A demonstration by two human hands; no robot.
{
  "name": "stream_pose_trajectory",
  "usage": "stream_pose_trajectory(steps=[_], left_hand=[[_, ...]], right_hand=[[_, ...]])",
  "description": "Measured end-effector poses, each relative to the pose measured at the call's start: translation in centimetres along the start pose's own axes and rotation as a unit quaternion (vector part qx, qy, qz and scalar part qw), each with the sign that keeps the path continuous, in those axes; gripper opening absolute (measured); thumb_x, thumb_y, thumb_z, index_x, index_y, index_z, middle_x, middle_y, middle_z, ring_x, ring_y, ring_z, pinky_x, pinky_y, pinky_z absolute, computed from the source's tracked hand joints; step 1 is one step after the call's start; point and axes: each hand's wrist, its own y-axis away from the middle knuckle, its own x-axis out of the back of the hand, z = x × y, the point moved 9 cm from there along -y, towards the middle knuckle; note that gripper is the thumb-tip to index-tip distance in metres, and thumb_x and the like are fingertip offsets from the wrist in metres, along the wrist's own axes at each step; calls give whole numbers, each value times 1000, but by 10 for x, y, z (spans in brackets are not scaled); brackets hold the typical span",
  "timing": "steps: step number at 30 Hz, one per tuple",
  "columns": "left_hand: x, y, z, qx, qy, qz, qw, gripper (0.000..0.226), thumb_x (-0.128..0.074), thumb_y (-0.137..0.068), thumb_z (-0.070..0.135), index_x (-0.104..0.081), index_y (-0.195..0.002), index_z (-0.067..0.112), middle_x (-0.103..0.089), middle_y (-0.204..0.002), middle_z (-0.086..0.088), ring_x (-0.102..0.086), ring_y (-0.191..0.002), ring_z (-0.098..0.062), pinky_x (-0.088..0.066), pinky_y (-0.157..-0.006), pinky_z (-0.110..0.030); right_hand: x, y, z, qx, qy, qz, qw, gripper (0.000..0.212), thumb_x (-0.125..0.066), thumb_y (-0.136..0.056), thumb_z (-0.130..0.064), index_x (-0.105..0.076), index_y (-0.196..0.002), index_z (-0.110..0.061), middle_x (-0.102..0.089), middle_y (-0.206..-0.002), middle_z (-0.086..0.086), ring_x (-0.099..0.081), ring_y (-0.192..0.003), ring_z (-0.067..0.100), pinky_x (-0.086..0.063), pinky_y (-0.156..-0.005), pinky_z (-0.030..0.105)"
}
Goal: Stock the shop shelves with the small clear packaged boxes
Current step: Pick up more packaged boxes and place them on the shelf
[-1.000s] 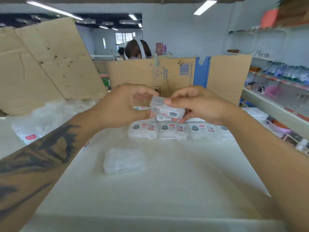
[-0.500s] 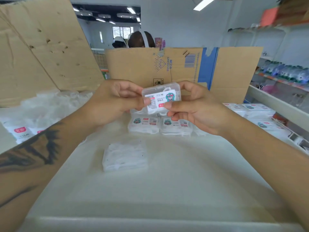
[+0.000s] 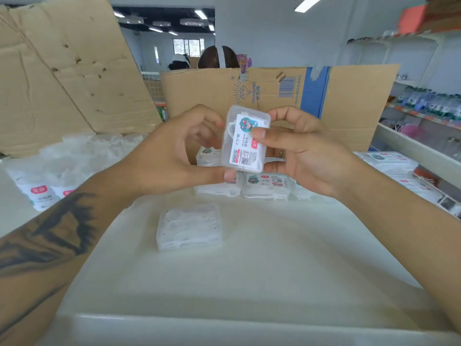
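Both hands hold one small clear box [image 3: 245, 139] upright above the white shelf [image 3: 249, 270], its label facing me. My left hand [image 3: 174, 156] pinches its lower left edge with thumb and fingers. My right hand [image 3: 304, 151] grips its right side, thumb across the label. Behind and below the held box, a row of stocked clear boxes [image 3: 264, 187] lies flat on the shelf. Nearer me, a single unlabelled clear box [image 3: 189, 229] lies flat on the shelf.
Cardboard sheets stand at the back left [image 3: 62, 76] and back centre [image 3: 311, 96]. Bagged white packs [image 3: 42, 191] lie at the left. More boxes [image 3: 389, 161] sit at the right, beside shop shelving [image 3: 424, 106]. A person's head [image 3: 217, 57] shows behind the cardboard.
The box has been turned from lying sideways to standing upright, label toward me, and lifted a little. Both hands stayed on it.
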Motion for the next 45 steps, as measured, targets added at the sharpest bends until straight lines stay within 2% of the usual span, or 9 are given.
stream_pose_trajectory(steps=[5,10,13,17,21,25,29,34,45], left_hand=[[4,4,10,-23,22,-39,999,110,-93,-62,42,-35,-156,35,-56,-143,8,-54,-134,-11,-42,-109,-25],[1,7,22,-28,10,-43,999,80,-96,-69,20,-59,-141,23,-68,-130,16,-62,-124,-6,-49,-105,-28],[-2,8,23,-4,-5,-34,999,65,-95,-66,25,-68,-125,26,-73,-117,16,-67,-113,-2,-50,-105,-29],[11,12,13,56,-66,5,996,60,-96,-59,45,-68,-110,35,-73,-110,22,-65,-111,3,-49,-107,-39],[19,26,2,102,-47,45,993,61,-98,-55,53,-68,-105,33,-75,-104,16,-68,-105,-2,-52,-102,-42],[20,51,-7,152,-66,68,984,73,-91,-64,59,-56,-126,39,-71,-111,13,-66,-106,-2,-52,-97,-31],[20,89,-10,179,-95,48,978,72,-74,-63,73,-52,-128,51,-64,-114,20,-61,-106,2,-49,-96,-25],[3,121,-18,190,-76,-17,979,62,-76,-67,69,-61,-124,49,-63,-124,28,-55,-118,10,-44,-105,-23],[0,128,-18,163,-106,-6,981,53,-79,-79,53,-64,-128,39,-64,-123,25,-52,-121,12,-36,-100,-5]], right_hand=[[-6,3,-12,26,15,-44,999,42,-75,-77,-16,-68,-118,-8,-75,-111,16,-71,-98,30,-55,-87,45],[-15,5,-10,20,16,-86,996,36,-76,-75,-12,-61,-107,-9,-76,-97,18,-71,-87,29,-55,-72,38],[-13,5,-12,37,48,-75,995,35,-79,-72,-13,-60,-101,-9,-76,-85,12,-72,-74,21,-56,-61,28],[-17,11,-18,96,222,-68,968,47,-86,-67,-30,-68,-106,-12,-77,-99,-1,-74,-91,16,-60,-79,32],[-36,18,-17,139,339,-96,925,57,-93,-70,-26,-69,-121,-26,-72,-111,-12,-69,-102,4,-57,-91,26],[-39,18,-17,175,423,-43,888,51,-89,-74,-37,-65,-119,-42,-70,-111,-22,-63,-106,-1,-50,-95,22],[-44,13,-8,194,495,-14,847,54,-82,-81,-46,-61,-129,-32,-68,-118,-10,-61,-110,11,-48,-96,31],[-58,2,18,212,613,-30,761,53,-69,-90,-50,-57,-136,-26,-64,-131,-3,-53,-123,25,-32,-101,37],[-47,-6,28,181,622,-5,762,44,-60,-95,-52,-61,-133,-29,-66,-128,-4,-55,-121,26,-37,-105,44]])
